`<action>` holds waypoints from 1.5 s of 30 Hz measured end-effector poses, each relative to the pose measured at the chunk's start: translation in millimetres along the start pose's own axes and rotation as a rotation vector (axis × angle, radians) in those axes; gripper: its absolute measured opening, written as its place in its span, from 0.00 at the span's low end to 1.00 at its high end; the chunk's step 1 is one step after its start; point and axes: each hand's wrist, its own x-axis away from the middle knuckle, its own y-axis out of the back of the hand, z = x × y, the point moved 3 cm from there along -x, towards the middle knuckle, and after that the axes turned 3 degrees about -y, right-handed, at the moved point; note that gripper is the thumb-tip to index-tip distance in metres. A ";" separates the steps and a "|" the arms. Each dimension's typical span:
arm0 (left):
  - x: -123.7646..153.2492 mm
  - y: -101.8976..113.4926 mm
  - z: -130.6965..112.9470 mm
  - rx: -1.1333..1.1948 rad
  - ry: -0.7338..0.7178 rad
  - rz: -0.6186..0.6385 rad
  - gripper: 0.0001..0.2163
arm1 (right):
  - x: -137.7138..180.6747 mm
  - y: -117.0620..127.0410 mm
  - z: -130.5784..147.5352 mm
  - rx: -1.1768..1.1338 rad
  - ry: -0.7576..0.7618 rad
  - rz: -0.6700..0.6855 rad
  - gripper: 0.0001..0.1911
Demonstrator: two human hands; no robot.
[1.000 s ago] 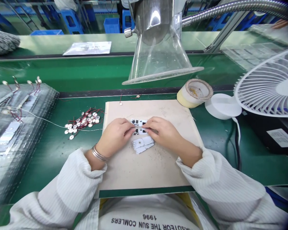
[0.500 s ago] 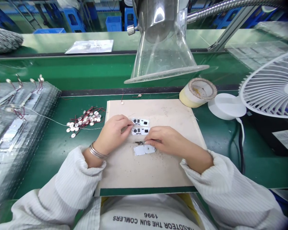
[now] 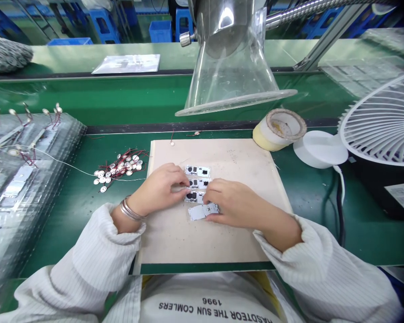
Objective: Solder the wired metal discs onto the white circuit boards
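Note:
Four small white circuit boards lie in a column on a beige sheet. The top board (image 3: 197, 171) and second board (image 3: 202, 183) show black components. The third board (image 3: 194, 197) lies component side up below them, and my left hand (image 3: 163, 186) has its thumb and fingertips closed at that board's left end. The bottom board (image 3: 198, 212) shows a plain white face and lies slightly tilted. My right hand (image 3: 234, 199) has thumb and fingers closed around its right end; the fingers also hide the third board's right end.
Left of the beige sheet (image 3: 175, 242) is a pile of round discs with red wires (image 3: 121, 167). Stacked clear trays (image 3: 47, 148) stand at far left. A tape roll (image 3: 279, 130) and white fan (image 3: 384, 121) are on the right. A clear hood (image 3: 234, 80) hangs above.
The third board, seen edge-on in my right hand before, now lies flat, components up. My left hand has come down to its left end; my right hand has lowered onto the bottom board.

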 end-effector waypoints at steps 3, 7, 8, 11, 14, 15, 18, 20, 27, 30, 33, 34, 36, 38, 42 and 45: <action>0.5 1.0 -1.2 0.019 -0.003 0.084 0.03 | 0.4 -1.1 4.1 -0.075 0.030 0.038 0.07; 0.2 2.0 0.2 0.010 0.021 0.063 0.02 | -2.1 -8.0 9.0 -0.212 0.069 0.114 0.11; 0.0 2.4 1.2 -0.004 0.031 0.042 0.02 | -2.8 -8.7 8.8 -0.189 0.053 0.108 0.11; 0.0 4.8 4.1 -0.070 0.059 -0.039 0.03 | -2.8 -4.8 6.4 -0.101 -0.008 0.034 0.11; 0.2 7.4 5.2 -0.115 0.065 -0.104 0.03 | 0.2 0.6 5.0 -0.083 -0.036 0.037 0.10; 0.2 7.8 5.1 -0.117 0.063 -0.109 0.03 | 1.3 1.0 5.7 -0.071 -0.034 0.066 0.10; -0.3 7.0 3.9 -0.086 0.054 -0.074 0.03 | 2.9 -1.5 10.4 -0.004 -0.003 0.152 0.16; -0.8 6.0 2.6 -0.054 0.048 -0.042 0.03 | 2.7 -4.4 13.5 0.052 0.008 0.167 0.16; 0.0 7.8 2.8 -0.089 0.035 -0.075 0.04 | 0.1 -8.6 14.2 0.150 -0.040 0.088 0.14; 0.6 9.6 4.1 -0.122 0.062 -0.137 0.04 | 0.1 -6.8 12.4 0.123 -0.067 0.083 0.12; 0.2 8.2 3.4 -0.120 0.053 -0.135 0.03 | 2.8 -0.8 9.6 -0.020 -0.027 0.166 0.07; 0.0 7.3 3.2 -0.118 0.047 -0.126 0.03 | 4.6 1.9 8.6 -0.087 0.000 0.214 0.07; -0.3 5.6 3.3 -0.114 0.044 -0.112 0.03 | 8.6 7.9 6.4 -0.200 0.038 0.290 0.13; -0.3 4.9 3.8 -0.106 0.053 -0.112 0.03 | 11.7 11.4 4.6 -0.240 0.018 0.309 0.14; -0.4 4.2 1.3 -0.070 0.031 -0.085 0.04 | 12.9 4.1 8.2 -0.015 -0.094 0.232 0.19; -0.9 1.8 -4.3 -0.040 -0.033 -0.014 0.09 | 11.5 -7.1 20.5 0.117 -0.023 0.201 0.20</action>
